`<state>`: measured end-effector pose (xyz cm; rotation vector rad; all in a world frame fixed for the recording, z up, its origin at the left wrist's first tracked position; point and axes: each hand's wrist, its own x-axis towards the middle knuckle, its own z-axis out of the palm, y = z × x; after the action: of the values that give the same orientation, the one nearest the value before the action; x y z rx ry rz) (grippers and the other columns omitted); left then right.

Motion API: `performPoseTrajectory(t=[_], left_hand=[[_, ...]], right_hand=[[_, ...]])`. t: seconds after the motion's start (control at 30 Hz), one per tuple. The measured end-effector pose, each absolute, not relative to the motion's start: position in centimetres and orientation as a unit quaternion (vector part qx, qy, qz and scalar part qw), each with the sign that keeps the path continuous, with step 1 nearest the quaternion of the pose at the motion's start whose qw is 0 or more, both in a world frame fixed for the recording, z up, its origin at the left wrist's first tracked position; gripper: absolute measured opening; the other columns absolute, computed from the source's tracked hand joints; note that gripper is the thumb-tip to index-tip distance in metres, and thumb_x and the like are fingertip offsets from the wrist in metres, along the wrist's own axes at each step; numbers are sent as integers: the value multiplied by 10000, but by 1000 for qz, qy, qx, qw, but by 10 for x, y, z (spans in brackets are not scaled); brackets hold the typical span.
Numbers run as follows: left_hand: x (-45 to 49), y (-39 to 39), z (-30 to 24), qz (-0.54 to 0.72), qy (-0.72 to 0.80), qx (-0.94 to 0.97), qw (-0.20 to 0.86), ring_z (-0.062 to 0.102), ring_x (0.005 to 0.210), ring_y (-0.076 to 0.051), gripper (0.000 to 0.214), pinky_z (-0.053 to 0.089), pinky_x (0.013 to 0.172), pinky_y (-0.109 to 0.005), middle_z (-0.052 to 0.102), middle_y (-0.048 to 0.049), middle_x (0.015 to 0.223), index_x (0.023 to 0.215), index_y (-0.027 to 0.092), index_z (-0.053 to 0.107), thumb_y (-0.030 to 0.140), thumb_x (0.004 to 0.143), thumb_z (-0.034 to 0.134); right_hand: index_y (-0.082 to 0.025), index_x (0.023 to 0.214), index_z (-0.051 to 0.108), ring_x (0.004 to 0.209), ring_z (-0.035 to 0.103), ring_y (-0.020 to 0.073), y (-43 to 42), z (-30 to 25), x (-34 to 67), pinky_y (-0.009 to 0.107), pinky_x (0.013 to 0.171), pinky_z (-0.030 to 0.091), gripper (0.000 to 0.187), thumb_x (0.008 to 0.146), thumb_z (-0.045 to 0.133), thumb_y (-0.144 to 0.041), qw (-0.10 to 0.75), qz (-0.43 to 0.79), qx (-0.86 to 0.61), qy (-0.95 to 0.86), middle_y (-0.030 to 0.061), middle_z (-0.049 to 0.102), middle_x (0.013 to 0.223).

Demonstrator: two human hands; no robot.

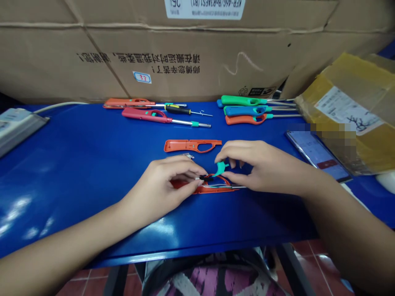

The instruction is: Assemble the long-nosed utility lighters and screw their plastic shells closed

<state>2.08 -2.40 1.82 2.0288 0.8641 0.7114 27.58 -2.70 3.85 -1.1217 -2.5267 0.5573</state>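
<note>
Glossy blue table (77, 172), curved trigger (220, 168)

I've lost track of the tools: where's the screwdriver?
In the head view, the screwdriver lies just left of centre, beyond the left hand, between the red lighter and the cardboard box.

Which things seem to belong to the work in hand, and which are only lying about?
Likely in the work:
- teal trigger, in the right hand
- black part, in the left hand
- orange half-shell with wires
- other orange half-shell
- perhaps the screwdriver and other lighters

Probably just lying about:
- smartphone
- taped parcel
- cardboard box
</note>
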Motion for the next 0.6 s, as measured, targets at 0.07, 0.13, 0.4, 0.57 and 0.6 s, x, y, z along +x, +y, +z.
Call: performPoseTrajectory(t=[0.07,0.13,0.4,0.57,0.6], left_hand=[[21,-23,18,275,328,827,364,726,800,-113,128,586,719,-180,763,-32,953,991,164,769,133,893,692],[21,-22,18,269,315,851,322,719,830,-122,138,569,730,-194,774,-30,958,1000,173,775,133,892,698],[18,-21,15,289,292,872,266,728,869,-123,153,554,801,-196,789,-21,969,1028,166,764,123,899,695],[19,-22,17,326,293,862,254,737,863,-114,136,558,802,-176,796,-12,958,1008,164,760,122,887,715],[19,-23,17,330,295,860,254,737,858,-110,133,556,801,-169,796,-8,952,1004,165,760,122,884,719]], right_hand=[[-219,1079,658,881,622,176,-27,37,275,304,712,456,175,905,654,-229,127,183,-398,-890,28,690,1032],[-223,1070,651,891,627,187,-27,36,275,311,710,448,157,915,644,-241,108,162,-406,-893,33,689,1038],[-229,1096,638,934,613,159,-31,42,273,288,766,446,184,919,620,-184,113,204,-380,-895,8,669,1075],[-241,1065,648,893,591,136,-36,45,268,273,738,425,154,912,657,-226,109,261,-378,-881,-23,662,1024],[-239,1059,651,883,586,136,-36,45,267,274,728,421,150,910,662,-231,111,265,-380,-879,-24,661,1013]])
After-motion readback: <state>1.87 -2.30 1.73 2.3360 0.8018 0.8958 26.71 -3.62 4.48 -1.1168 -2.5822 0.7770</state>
